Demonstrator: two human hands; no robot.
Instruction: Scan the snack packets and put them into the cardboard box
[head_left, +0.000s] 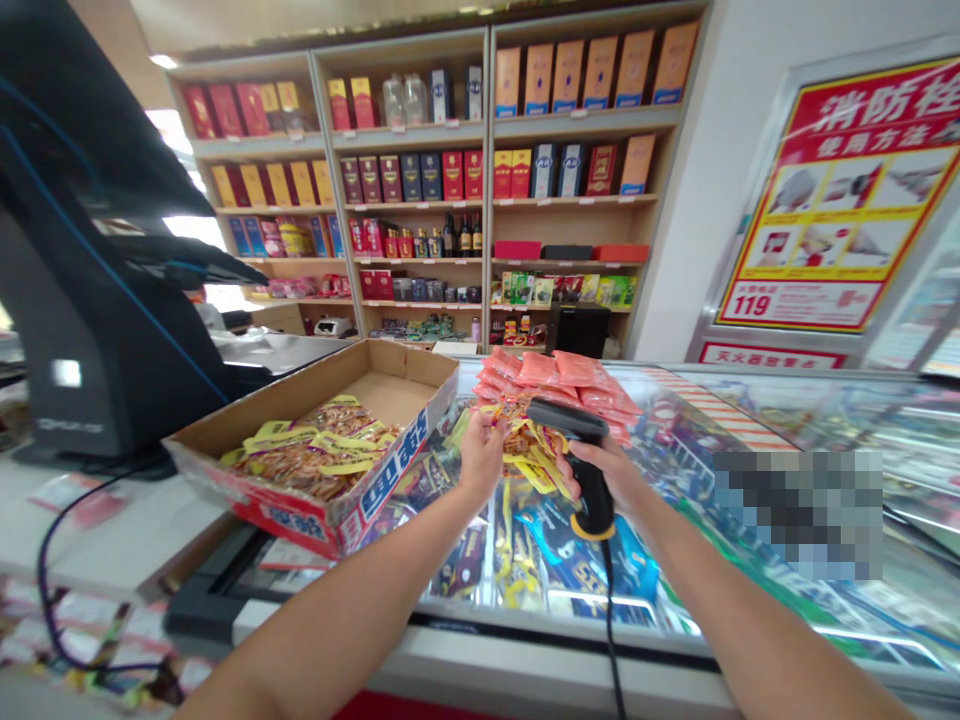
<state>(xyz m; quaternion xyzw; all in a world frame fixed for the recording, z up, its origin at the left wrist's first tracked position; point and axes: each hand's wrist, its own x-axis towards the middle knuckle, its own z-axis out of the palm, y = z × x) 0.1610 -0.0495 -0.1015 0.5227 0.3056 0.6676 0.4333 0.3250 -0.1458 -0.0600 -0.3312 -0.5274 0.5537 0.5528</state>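
My right hand (600,470) is wrapped round the handle of a black barcode scanner (592,490) with a yellow-orange ring at its base and a cable running down. The scanner's head points left, over a yellow-and-brown snack packet (536,455). My left hand (482,450) pinches the left edge of that packet. Behind the scanner lies a pile of pink-orange packets (559,375). To the left, an open cardboard box (442,385) with a red and blue printed side holds several similar yellow-and-brown packets (322,445).
Under my hands is a glass-topped freezer (465,625) with colourful packages inside. A black checkout terminal (90,300) stands at the left, with a dark cable (52,540) hanging over the counter. Shelves (420,205) of boxes and bottles line the back wall.
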